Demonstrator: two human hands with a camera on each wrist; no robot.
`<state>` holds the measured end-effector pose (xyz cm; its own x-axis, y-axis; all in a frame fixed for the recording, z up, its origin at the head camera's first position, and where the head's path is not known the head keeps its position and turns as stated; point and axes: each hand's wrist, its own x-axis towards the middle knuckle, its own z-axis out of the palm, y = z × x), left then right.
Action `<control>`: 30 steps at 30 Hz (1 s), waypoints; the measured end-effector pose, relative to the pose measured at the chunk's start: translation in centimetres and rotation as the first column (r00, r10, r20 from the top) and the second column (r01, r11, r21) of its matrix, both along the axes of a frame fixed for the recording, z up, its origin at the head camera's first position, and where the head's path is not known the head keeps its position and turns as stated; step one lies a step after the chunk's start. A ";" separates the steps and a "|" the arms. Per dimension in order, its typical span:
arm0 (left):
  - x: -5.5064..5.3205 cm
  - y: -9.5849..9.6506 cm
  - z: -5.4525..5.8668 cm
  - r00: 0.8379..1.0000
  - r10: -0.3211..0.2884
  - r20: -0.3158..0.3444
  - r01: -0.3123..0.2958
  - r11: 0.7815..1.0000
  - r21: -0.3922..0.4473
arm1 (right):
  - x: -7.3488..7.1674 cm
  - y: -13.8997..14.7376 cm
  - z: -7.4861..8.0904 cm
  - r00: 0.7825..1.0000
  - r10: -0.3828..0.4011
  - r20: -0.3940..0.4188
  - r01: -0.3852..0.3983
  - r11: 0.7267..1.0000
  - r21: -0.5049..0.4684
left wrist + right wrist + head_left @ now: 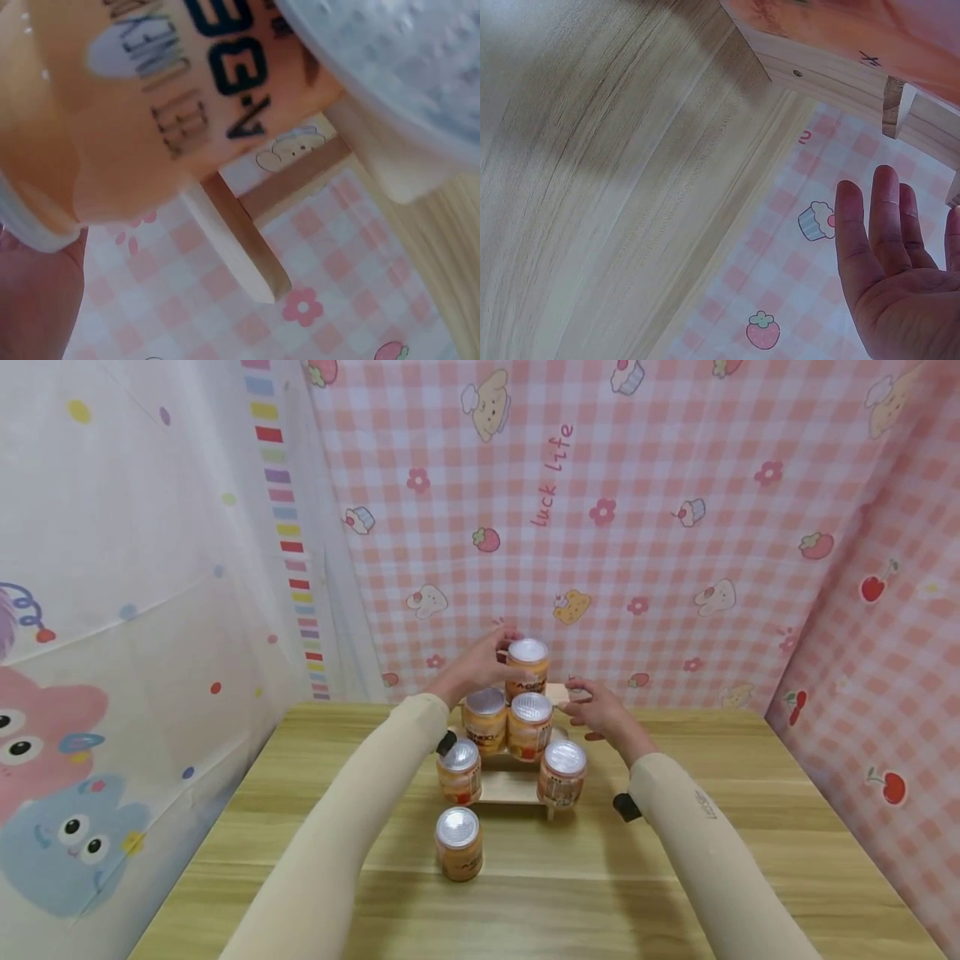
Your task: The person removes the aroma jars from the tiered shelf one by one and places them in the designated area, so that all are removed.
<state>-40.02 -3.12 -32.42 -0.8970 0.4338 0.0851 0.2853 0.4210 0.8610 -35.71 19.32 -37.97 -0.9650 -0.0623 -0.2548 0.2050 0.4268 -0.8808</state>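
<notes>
My left hand (487, 662) grips an orange-labelled can (527, 681) with a silver lid at the top tier of a small stepped wooden rack (510, 787). In the left wrist view, that can (142, 120) fills the upper part, tilted across the picture, with part of the hand (37, 300) at its lower end. Beside the right end of the top tier is my right hand (600, 710). Its fingers are extended and hold nothing, as the right wrist view also shows of the hand (907, 292).
Two similar cans (485, 727) (529, 732) stand side by side on the middle tier. The lowest tier bears one can at the left (459, 777) and one at the right (561, 781). Another can (459, 852) stands on the wooden table (337, 877). Behind hangs a pink checked cloth (637, 552).
</notes>
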 end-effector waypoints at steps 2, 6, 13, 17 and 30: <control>0.0 -0.1 0.1 1.000 0.013 -0.014 -0.013 1.000 -0.011 | 0.0 -0.1 0.0 1.000 -0.004 0.002 0.004 1.000 0.000; -0.2 -0.7 0.7 0.997 0.047 -0.062 -0.046 0.999 0.009 | 0.0 -0.2 0.0 1.000 -0.004 0.000 0.004 1.000 -0.002; -0.2 -2.4 2.8 0.982 0.148 -0.114 -0.133 0.982 0.135 | 0.1 -0.1 0.0 1.000 -0.005 -0.008 0.005 1.000 0.002; 0.3 -3.8 4.1 0.973 0.192 -0.126 -0.164 0.965 0.206 | 0.1 -0.1 0.0 1.000 -0.001 -0.007 0.001 1.000 0.003; 3.0 -9.2 5.5 0.960 0.223 -0.170 -0.177 0.952 0.250 | 0.3 -0.1 0.0 1.000 0.008 -0.004 -0.008 1.000 0.000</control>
<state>-37.05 -12.27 -26.88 -0.9192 0.1949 0.3422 0.3868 0.2839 0.8773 -35.38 19.17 -37.99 -0.9656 -0.0699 -0.2505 0.1977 0.4285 -0.8817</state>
